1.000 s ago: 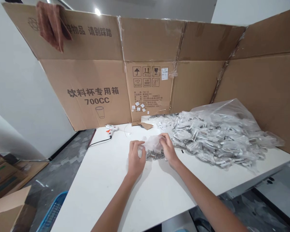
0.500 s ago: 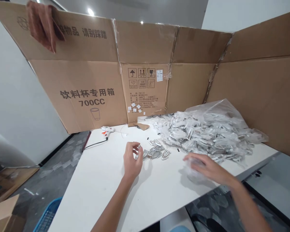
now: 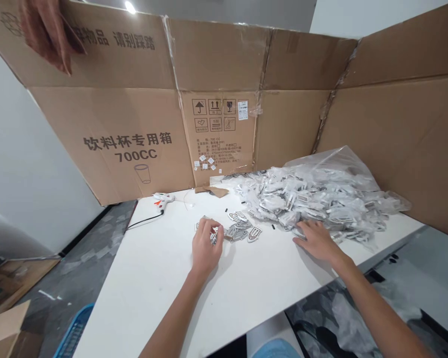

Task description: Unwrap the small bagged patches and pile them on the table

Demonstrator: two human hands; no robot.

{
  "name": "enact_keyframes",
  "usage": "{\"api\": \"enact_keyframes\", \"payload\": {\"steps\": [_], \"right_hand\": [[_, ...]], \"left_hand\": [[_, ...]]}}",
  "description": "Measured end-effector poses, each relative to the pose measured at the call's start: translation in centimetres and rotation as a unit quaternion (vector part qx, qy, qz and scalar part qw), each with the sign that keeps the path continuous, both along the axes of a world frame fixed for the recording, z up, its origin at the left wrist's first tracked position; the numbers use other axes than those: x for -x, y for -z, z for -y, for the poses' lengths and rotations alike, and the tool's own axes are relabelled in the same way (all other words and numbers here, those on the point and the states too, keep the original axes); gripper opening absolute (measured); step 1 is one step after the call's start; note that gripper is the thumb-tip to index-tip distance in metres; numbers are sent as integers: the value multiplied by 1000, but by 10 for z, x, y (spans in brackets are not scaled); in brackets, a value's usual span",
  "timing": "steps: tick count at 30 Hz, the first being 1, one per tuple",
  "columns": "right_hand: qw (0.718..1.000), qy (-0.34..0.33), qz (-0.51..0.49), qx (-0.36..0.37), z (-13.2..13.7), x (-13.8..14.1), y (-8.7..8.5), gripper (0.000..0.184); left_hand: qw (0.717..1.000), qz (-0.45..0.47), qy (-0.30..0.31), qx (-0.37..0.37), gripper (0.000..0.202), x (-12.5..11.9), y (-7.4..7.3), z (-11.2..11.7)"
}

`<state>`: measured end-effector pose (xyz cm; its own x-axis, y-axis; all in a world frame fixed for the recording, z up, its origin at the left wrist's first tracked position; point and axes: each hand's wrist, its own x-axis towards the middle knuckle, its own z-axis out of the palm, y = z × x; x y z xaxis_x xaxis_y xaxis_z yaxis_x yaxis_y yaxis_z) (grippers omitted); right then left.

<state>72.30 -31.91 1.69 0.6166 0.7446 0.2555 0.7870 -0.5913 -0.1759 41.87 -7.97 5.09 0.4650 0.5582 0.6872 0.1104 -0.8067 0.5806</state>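
My left hand (image 3: 206,245) is curled at the middle of the white table (image 3: 164,278), fingers pinched on small silver metal clips. More loose silver clips (image 3: 242,229) lie just right of it. My right hand (image 3: 315,240) rests flat with fingers spread at the near edge of a big pile of small clear plastic bags holding clips (image 3: 313,199), touching the nearest bags.
A tall opened cardboard box wall (image 3: 142,114) stands behind and to the right of the table. A white glue gun with a black cord (image 3: 163,198) lies at the back left. A brown cloth (image 3: 47,30) hangs over the cardboard. A blue basket (image 3: 72,335) sits on the floor.
An empty plastic bag left my right hand, which went right and then up to the pile. Loose clips now lie on the table, and my left hand pinches some.
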Motion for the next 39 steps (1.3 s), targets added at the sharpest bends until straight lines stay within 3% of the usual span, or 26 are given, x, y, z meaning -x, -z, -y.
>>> {"api": "enact_keyframes", "payload": {"steps": [3,5,8,10,12,14,17,20,23,28,34,39], "right_hand": [[998,3,42,36,2,-1,10,27],[999,14,46,14,8,3,4,25],[994,46,16,-101,9,18,-19,24],[975,17,-74,-209,0,33,-35,27],[921,-56,-235,-306,-19,51,-47,34],[836,-126,-404,-350,-45,69,-50,41],[724,-185,-572,-337,-87,94,-42,42],[661,-207,-652,-309,-124,114,-29,42],[648,-218,-665,-301,-146,123,-22,43],[629,-274,-641,-343,-152,123,-17,35],[646,-258,-625,-354,-146,125,-14,32],[667,-267,-607,-338,-144,128,-15,32]], "left_hand": [[1000,-1,-5,2,13,-1,1,-1],[1000,2,-5,-2,13,-1,1,-1],[1000,4,9,-7,12,-2,1,0],[1000,-1,29,-2,11,-2,1,1],[998,-16,56,7,9,-2,1,2],[996,-37,79,11,8,-1,1,3],[993,-63,96,3,35,0,4,3],[991,-77,106,-10,50,1,7,0],[993,-70,93,-16,33,0,9,-5],[996,-44,38,69,22,-3,13,-13],[987,-102,101,79,25,-3,11,-8],[973,-164,160,6,12,2,2,1]]}}
